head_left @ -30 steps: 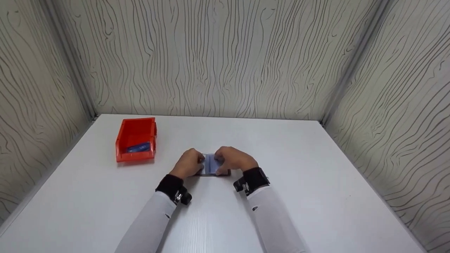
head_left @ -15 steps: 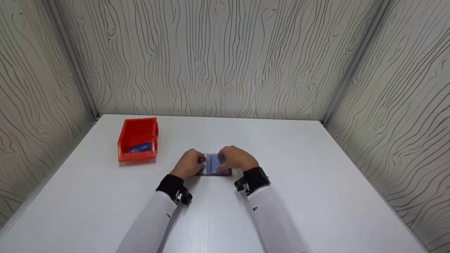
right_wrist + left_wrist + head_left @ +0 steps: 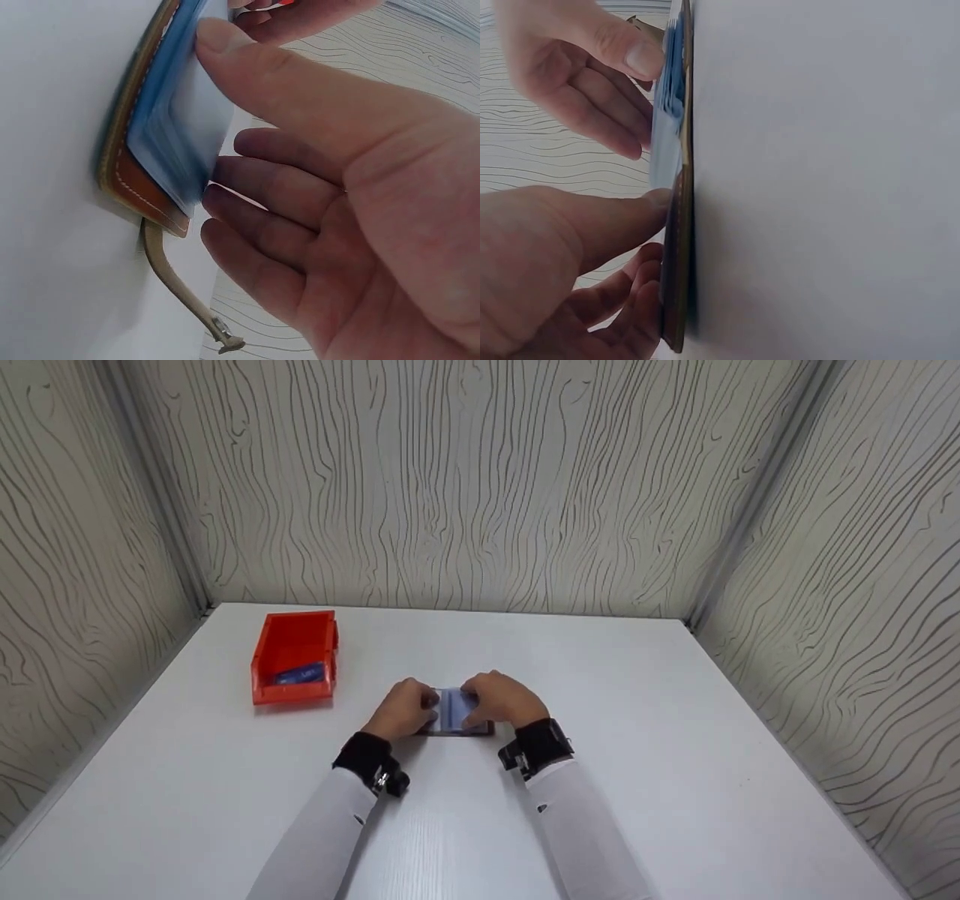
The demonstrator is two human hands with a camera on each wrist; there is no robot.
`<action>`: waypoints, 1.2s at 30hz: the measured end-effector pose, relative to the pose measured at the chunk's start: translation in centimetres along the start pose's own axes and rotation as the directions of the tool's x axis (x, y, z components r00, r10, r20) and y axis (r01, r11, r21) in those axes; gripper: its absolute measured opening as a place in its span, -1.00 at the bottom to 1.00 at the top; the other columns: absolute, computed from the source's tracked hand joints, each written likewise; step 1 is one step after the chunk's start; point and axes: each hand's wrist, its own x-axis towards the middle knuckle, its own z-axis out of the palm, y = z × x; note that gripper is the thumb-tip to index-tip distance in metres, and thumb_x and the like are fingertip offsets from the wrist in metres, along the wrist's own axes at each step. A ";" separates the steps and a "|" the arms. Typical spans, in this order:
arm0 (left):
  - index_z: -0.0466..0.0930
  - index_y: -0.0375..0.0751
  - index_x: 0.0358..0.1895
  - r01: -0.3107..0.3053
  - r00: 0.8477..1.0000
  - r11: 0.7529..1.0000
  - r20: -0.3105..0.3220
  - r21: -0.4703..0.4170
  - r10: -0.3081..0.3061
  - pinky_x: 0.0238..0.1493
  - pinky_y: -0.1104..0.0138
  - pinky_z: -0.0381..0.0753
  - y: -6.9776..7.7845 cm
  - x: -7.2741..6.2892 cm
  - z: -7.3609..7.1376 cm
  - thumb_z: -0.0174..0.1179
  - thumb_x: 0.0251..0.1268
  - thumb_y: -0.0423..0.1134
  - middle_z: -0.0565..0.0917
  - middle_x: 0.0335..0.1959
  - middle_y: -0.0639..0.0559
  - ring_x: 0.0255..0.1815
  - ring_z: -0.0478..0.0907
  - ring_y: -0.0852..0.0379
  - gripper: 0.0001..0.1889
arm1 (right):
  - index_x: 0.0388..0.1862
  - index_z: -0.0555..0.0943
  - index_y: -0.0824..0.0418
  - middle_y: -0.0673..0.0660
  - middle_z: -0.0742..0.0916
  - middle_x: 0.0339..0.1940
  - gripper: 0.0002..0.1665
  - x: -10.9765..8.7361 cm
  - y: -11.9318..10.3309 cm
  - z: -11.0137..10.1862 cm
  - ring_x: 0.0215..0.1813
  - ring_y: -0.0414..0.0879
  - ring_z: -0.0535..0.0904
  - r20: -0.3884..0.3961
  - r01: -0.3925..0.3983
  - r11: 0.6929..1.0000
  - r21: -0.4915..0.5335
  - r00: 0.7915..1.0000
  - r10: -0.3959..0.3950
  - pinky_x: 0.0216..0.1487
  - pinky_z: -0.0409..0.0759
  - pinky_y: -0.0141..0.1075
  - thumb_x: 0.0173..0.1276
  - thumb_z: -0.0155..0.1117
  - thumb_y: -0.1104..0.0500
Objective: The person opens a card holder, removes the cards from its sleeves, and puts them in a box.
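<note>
A brown leather card holder (image 3: 484, 729) lies spread on the white table, its clear bluish plastic sleeves (image 3: 456, 709) facing up. My left hand (image 3: 401, 709) holds its left part. In the left wrist view that thumb presses the inner face of the leather cover (image 3: 676, 259), the other fingers curled at the far edge. My right hand (image 3: 506, 699) spans the stack of sleeves on the right. In the right wrist view its thumb (image 3: 221, 36) touches the stack, and the other fingers reach to the opposite edge. A leather strap (image 3: 176, 279) with a metal snap sticks out from the holder.
A red open-front bin (image 3: 294, 645) stands at the back left of the table, with a blue packet (image 3: 300, 673) inside. Patterned panels (image 3: 450, 487) wall the table at the back and both sides.
Both hands stay on the card holder. The right hand shifts only slightly over the sleeves; the head view has turned a little, and the bin has not been touched.
</note>
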 end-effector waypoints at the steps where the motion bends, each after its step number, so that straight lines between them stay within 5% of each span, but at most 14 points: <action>1: 0.84 -0.33 -0.06 -0.001 1.000 1.000 0.000 0.000 0.001 0.01 0.17 0.63 0.0 0.0 0.0 0.39 0.31 -0.48 0.75 -0.28 -0.03 -0.19 0.56 0.07 -0.82 | 0.27 0.76 0.20 0.10 0.85 -0.01 -0.36 0.0 -0.1 0.0 -0.07 -0.08 0.64 -0.001 0.001 1.000 -0.001 1.000 -0.001 0.17 0.69 -0.10 0.23 0.72 0.07; 12: 0.85 -0.30 -0.08 -0.024 1.000 0.999 -0.002 0.021 0.024 -0.04 0.20 0.59 -0.3 0.2 0.0 0.40 0.33 -0.48 0.70 -0.32 0.00 -0.21 0.52 0.08 -0.84 | 0.48 0.64 0.11 0.10 0.80 0.32 -0.14 -0.6 0.0 -0.7 0.22 -0.03 0.69 0.042 0.068 0.995 0.075 0.997 -0.072 0.35 0.68 -0.04 0.18 0.75 0.08; 16: 0.84 -0.34 0.00 -0.016 1.000 1.000 -0.007 0.014 0.016 0.06 0.12 0.66 -0.2 0.1 0.0 0.40 0.33 -0.48 0.80 -0.20 -0.10 -0.15 0.59 0.06 -0.79 | 0.50 0.60 0.20 0.19 0.75 0.40 -0.25 -0.5 0.4 -1.0 0.40 0.10 0.67 0.004 0.071 0.991 0.111 0.997 -0.072 0.49 0.61 0.04 0.34 0.60 0.17; 20: 0.82 -0.38 0.08 0.005 1.000 1.000 -0.003 0.007 -0.005 0.16 0.05 0.72 -0.1 0.0 0.1 0.39 0.33 -0.48 0.85 -0.08 -0.18 -0.05 0.68 0.01 -0.72 | 0.63 0.40 0.29 0.29 0.66 0.50 -0.16 -0.4 0.9 -1.0 0.49 0.19 0.62 -0.058 0.020 0.985 0.171 0.998 -0.010 0.49 0.62 0.05 0.42 0.48 0.22; 23: 0.81 -0.40 0.09 0.001 1.000 1.000 0.001 0.016 -0.001 0.21 0.02 0.72 0.0 0.0 0.0 0.39 0.33 -0.48 0.85 -0.04 -0.20 0.00 0.71 -0.02 -0.71 | 0.64 0.34 0.32 0.30 0.67 0.46 -0.12 -0.4 1.3 -0.9 0.39 0.17 0.69 -0.071 -0.044 0.971 0.236 0.996 0.063 0.34 0.72 0.00 0.42 0.48 0.23; 27: 0.81 -0.38 0.08 0.002 1.000 1.000 0.010 0.022 -0.002 0.20 0.02 0.71 0.2 0.1 -0.1 0.41 0.35 -0.45 0.83 -0.06 -0.19 -0.02 0.68 -0.03 -0.73 | 0.35 0.58 0.33 0.25 0.76 0.25 -0.40 -0.3 1.6 -1.0 0.16 0.09 0.76 -0.049 -0.088 0.960 0.265 0.993 0.105 0.15 0.79 -0.07 0.38 0.51 0.21; 31: 0.79 -0.34 0.09 0.002 1.000 1.000 0.018 0.013 -0.003 0.21 0.02 0.71 0.2 0.0 -0.7 0.39 0.37 -0.43 0.81 -0.05 -0.19 0.00 0.69 -0.03 -0.74 | 0.09 0.75 0.32 0.22 0.84 0.09 -0.64 0.0 1.8 -1.0 -0.08 -0.06 0.75 -0.034 -0.084 0.962 0.261 0.995 0.096 -0.02 0.77 -0.22 0.33 0.50 0.23; 36: 0.79 -0.33 0.11 -0.001 1.000 1.000 -0.025 -0.021 0.000 0.18 0.01 0.74 0.2 0.0 -1.9 0.30 0.42 -0.45 0.81 0.00 -0.22 0.03 0.71 -0.07 -0.73 | 0.00 0.83 0.28 0.21 0.88 0.00 -0.72 0.2 1.9 -0.8 -0.20 -0.15 0.71 -0.030 -0.052 0.956 0.290 0.998 0.063 -0.20 0.66 -0.35 0.31 0.45 0.28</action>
